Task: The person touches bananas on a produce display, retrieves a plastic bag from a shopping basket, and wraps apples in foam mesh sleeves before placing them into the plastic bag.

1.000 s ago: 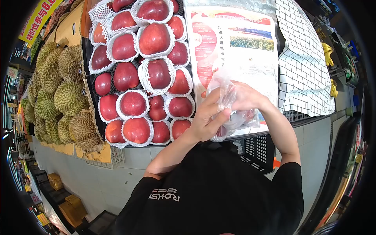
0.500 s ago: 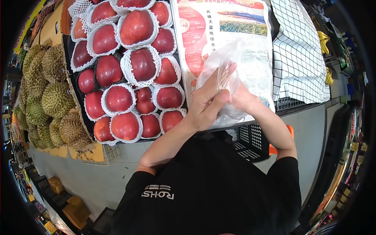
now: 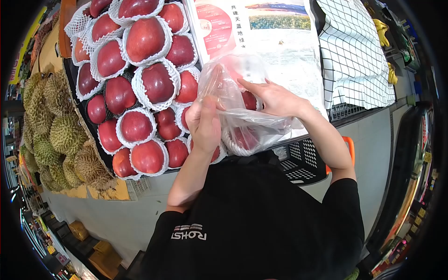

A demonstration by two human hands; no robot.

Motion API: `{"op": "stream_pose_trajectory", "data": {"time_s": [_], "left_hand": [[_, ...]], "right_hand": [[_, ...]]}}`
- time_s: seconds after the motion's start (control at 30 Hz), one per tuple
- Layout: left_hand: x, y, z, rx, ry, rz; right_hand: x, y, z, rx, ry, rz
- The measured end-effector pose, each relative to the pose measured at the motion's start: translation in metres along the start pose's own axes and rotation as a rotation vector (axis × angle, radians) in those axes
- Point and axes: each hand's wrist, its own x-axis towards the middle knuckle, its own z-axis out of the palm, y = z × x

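We put the clear plastic bag (image 3: 261, 122) at the near edge of the display counter (image 3: 359, 116), left of that edge's middle, lying over the near end of a printed newspaper (image 3: 298, 67) and reaching the foam-wrapped fruit on its left. Inside we make out red fruit: one (image 3: 249, 100) by the opening, another lower down, blurred by the film and with white foam netting about it. Our two hands are apart, one on each side of the bag's mouth. The left hand (image 3: 206, 122) is upright, its thumb and fingers pinching the film at the left side. The right hand (image 3: 280, 99) has its fingers spread over the opening, touching the bag beside the upper fruit; we cannot tell how far the fingertips sit inside. Left of the newspaper we log a dark-sided tray (image 3: 71, 81) of large red apples (image 3: 145, 39), most in white foam nets, a few in dark ones. Beyond the tray's left side, spiky durians (image 3: 66, 133) lie heaped. Toward the counter's right end, a white cloth with black checks (image 3: 354, 65) lies beside the newspaper. Below the near edge we note a black perforated basket (image 3: 301, 163) with an orange handle (image 3: 346, 154).
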Motion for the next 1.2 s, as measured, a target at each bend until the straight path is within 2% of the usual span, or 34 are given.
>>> {"op": "stream_pose_trajectory", "data": {"time_s": [0.03,0.07,0.13,0.17,0.23,0.3,0.37,0.4,0.47,0.5,0.57,0.6,0.67,0.73,0.83,0.87,0.97,1.0,1.07,1.2], "left_hand": [[0.001,0.001,0.002,-0.035,0.042,0.006],[0.002,0.002,0.004,-0.071,0.084,0.012],[0.001,-0.002,0.003,-0.064,0.086,0.011],[0.0,-0.003,0.003,-0.054,0.096,0.015],[0.0,-0.006,0.006,-0.011,0.135,-0.001],[0.001,-0.008,0.008,0.034,0.173,-0.008],[-0.001,-0.011,0.005,0.231,0.125,-0.065],[-0.008,-0.012,-0.004,0.362,0.068,-0.218],[-0.014,-0.014,0.001,0.29,0.022,-0.255],[-0.019,-0.017,-0.004,0.278,-0.007,-0.272],[-0.024,-0.011,-0.009,0.235,0.018,-0.346],[-0.026,-0.006,-0.013,0.246,0.042,-0.362],[-0.034,-0.004,-0.033,0.264,0.103,-0.291],[-0.038,0.008,-0.043,0.203,0.263,-0.193],[-0.043,0.016,-0.062,0.07,0.56,-0.045],[-0.042,0.018,-0.067,0.06,0.59,-0.065],[-0.033,0.024,-0.06,-0.066,0.653,-0.086],[-0.032,0.025,-0.059,-0.115,0.614,-0.12],[-0.029,0.024,-0.058,-0.16,0.602,-0.13],[-0.022,0.027,-0.058,-0.225,0.568,-0.12]], "right_hand": [[-0.004,0.0,-0.005,-0.043,-0.079,0.092],[-0.008,0.003,-0.005,-0.04,-0.073,0.097],[-0.019,0.011,-0.005,-0.417,0.058,0.114],[-0.022,0.015,-0.006,-0.415,0.058,0.119],[-0.027,0.024,-0.011,-0.519,0.242,0.246],[-0.035,0.034,-0.019,-0.493,0.297,0.312],[-0.039,0.045,-0.03,-0.44,0.411,0.418],[-0.041,0.053,-0.03,-0.441,0.504,0.404],[-0.04,0.05,-0.031,-0.393,0.602,0.436],[-0.037,0.045,-0.029,-0.393,0.608,0.403],[-0.031,0.034,-0.026,-0.337,0.879,0.213],[-0.028,0.022,-0.024,-0.333,0.885,0.188],[-0.018,-0.017,-0.02,-0.013,1.002,0.027],[-0.007,-0.046,-0.019,-0.103,0.984,-0.22],[0.014,-0.091,-0.01,-0.014,0.851,-0.351],[0.024,-0.1,-0.003,0.036,0.786,-0.38],[0.055,-0.126,0.009,-0.144,0.669,-0.409],[0.066,-0.13,0.014,-0.153,0.667,-0.422],[0.088,-0.135,0.024,-0.229,0.593,-0.316],[0.112,-0.142,0.032,-0.362,0.622,-0.369]]}}
